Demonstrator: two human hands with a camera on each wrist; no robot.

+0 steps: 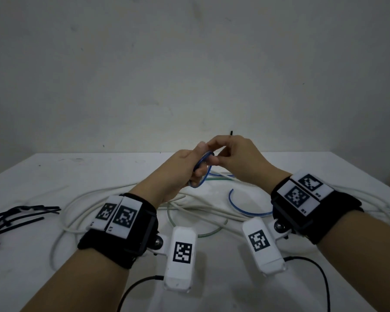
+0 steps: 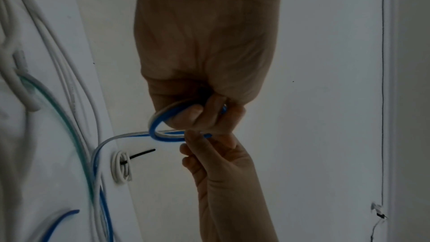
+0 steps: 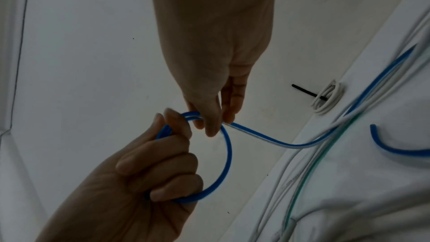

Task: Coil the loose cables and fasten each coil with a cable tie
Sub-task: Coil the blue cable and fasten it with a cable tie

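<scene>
Above the middle of the white table (image 1: 54, 172) my two hands meet on a blue cable (image 1: 203, 174). My left hand (image 1: 196, 170) grips a small loop of it in curled fingers, as the left wrist view (image 2: 197, 115) and the right wrist view (image 3: 167, 163) both show. Right beside that loop, my right hand (image 1: 214, 154) pinches the running strand between thumb and fingertips (image 3: 214, 122). From the pinch the blue cable (image 3: 267, 141) hangs down to the table, where its free end (image 1: 241, 210) curves. Black cable ties (image 1: 16, 217) lie at the left.
Long white cables (image 1: 77, 203) and a thin green cable (image 1: 203, 234) sprawl tangled under my wrists. A small white coil (image 3: 325, 98) bound with a black tie lies at the table's far edge by the wall. Black wrist-camera leads (image 1: 320, 273) trail near the front.
</scene>
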